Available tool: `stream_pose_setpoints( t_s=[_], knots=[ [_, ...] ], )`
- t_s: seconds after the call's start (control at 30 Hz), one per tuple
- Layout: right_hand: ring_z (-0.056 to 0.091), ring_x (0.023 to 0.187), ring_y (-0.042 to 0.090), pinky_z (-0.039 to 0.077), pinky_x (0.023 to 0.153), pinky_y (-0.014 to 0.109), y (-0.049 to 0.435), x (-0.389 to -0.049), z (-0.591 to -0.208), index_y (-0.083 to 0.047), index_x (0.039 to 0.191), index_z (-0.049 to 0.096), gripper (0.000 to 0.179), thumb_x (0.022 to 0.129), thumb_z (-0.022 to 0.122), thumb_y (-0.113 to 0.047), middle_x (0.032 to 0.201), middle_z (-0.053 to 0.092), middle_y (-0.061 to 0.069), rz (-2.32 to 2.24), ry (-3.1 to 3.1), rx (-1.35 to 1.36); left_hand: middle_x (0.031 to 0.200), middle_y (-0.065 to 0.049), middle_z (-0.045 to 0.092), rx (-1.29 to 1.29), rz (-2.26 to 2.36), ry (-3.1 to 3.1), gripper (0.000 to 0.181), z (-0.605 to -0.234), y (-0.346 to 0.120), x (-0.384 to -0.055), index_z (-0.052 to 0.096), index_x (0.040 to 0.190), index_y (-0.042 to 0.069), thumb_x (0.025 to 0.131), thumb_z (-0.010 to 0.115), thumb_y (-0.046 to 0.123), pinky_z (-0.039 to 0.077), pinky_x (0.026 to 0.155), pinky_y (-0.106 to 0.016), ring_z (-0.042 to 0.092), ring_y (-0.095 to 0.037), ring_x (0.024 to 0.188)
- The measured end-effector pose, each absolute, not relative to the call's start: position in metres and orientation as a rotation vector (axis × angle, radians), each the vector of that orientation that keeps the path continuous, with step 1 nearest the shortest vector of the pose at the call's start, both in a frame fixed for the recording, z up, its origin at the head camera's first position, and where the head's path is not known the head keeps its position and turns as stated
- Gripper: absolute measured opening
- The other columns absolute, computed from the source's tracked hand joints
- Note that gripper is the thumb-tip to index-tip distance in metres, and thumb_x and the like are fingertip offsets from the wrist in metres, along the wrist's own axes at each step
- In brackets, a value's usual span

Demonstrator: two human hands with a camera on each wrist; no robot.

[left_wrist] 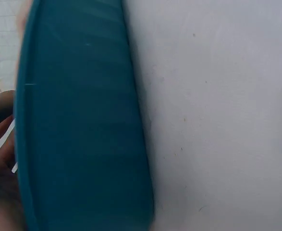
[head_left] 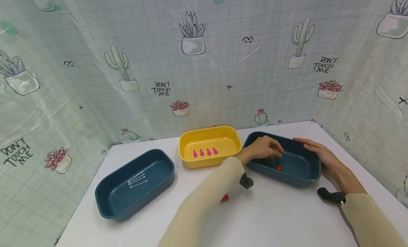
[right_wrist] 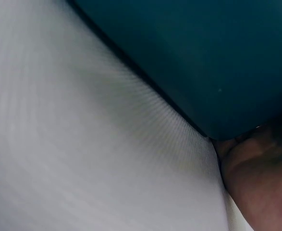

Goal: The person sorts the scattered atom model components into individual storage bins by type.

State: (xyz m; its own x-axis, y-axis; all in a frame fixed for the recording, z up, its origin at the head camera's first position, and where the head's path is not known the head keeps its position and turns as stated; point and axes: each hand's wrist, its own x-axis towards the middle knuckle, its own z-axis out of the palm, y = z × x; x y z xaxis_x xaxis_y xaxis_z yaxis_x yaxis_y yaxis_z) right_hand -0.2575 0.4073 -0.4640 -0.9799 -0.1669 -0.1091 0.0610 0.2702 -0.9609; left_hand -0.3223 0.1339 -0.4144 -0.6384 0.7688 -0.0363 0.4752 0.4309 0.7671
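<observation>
My left hand (head_left: 266, 148) reaches over the left part of the right-hand dark blue bin (head_left: 299, 164), its fingers bent downward inside. Just below those fingers is a small red item (head_left: 278, 168), too small to identify. Whether the fingertips pinch anything is hidden. In the left wrist view the bin's side wall (left_wrist: 83, 115) covers most of the hand. My right hand (head_left: 322, 155) rests against the right end of the same bin, with fairly straight fingers along its far rim. The right wrist view shows part of that hand (right_wrist: 261, 178) touching the bin's lower corner.
A yellow bin (head_left: 199, 164) with several pink bulb-shaped pieces (head_left: 205, 152) stands at the back centre. At left, another dark blue bin (head_left: 108, 201) holds several pale thin rods (head_left: 137, 179). A red object (head_left: 225, 198) on the white table is partly behind my left sleeve.
</observation>
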Motion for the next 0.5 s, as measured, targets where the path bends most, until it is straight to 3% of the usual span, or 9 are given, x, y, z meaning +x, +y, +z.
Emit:
stream_pose_setpoints(
  t_s=[0.1, 0.17, 0.37, 0.5],
  knots=[
    [0.013, 0.158, 0.034, 0.027, 0.121, 0.051, 0.407, -0.258, -0.464, -0.027, 0.163, 0.033, 0.059, 0.11, 0.036, -0.052, 0.159, 0.035, -0.022, -1.774, 2.36, -0.098, 0.089, 0.005, 0.076, 1.047, 1.141, 2.282, 0.019, -0.412, 0.127, -0.321, 0.077, 0.115, 0.012, 0.097, 0.072, 0.019, 0.06, 0.069, -0.024, 0.074, -0.019, 0.079],
    [0.013, 0.158, 0.034, 0.026, 0.122, 0.052, 0.407, -0.259, -0.463, -0.027, 0.163, 0.033, 0.06, 0.11, 0.037, -0.053, 0.157, 0.035, -0.024, -1.779, 2.357, -0.096, 0.092, 0.004, 0.077, 1.05, 1.194, 2.25, 0.021, -0.41, 0.122, -0.32, 0.077, 0.116, 0.009, 0.098, 0.072, 0.019, 0.062, 0.073, -0.027, 0.075, -0.024, 0.084],
    [0.01, 0.158, 0.037, 0.012, 0.123, 0.07, 0.404, -0.259, -0.463, -0.025, 0.163, 0.033, 0.059, 0.11, 0.037, -0.05, 0.155, 0.036, -0.024, -1.81, 2.335, -0.098, 0.094, 0.006, 0.077, 1.063, 1.316, 2.169, 0.024, -0.403, 0.105, -0.317, 0.075, 0.118, 0.008, 0.1, 0.07, 0.021, 0.063, 0.073, -0.029, 0.073, -0.034, 0.093],
    [0.007, 0.157, 0.039, 0.008, 0.121, 0.075, 0.402, -0.258, -0.463, -0.025, 0.163, 0.034, 0.057, 0.11, 0.038, -0.048, 0.157, 0.036, -0.021, -1.83, 2.323, -0.102, 0.094, 0.007, 0.076, 1.048, 1.408, 2.142, 0.024, -0.395, 0.089, -0.312, 0.075, 0.118, 0.01, 0.099, 0.071, 0.024, 0.062, 0.072, -0.027, 0.072, -0.036, 0.096]
  ],
)
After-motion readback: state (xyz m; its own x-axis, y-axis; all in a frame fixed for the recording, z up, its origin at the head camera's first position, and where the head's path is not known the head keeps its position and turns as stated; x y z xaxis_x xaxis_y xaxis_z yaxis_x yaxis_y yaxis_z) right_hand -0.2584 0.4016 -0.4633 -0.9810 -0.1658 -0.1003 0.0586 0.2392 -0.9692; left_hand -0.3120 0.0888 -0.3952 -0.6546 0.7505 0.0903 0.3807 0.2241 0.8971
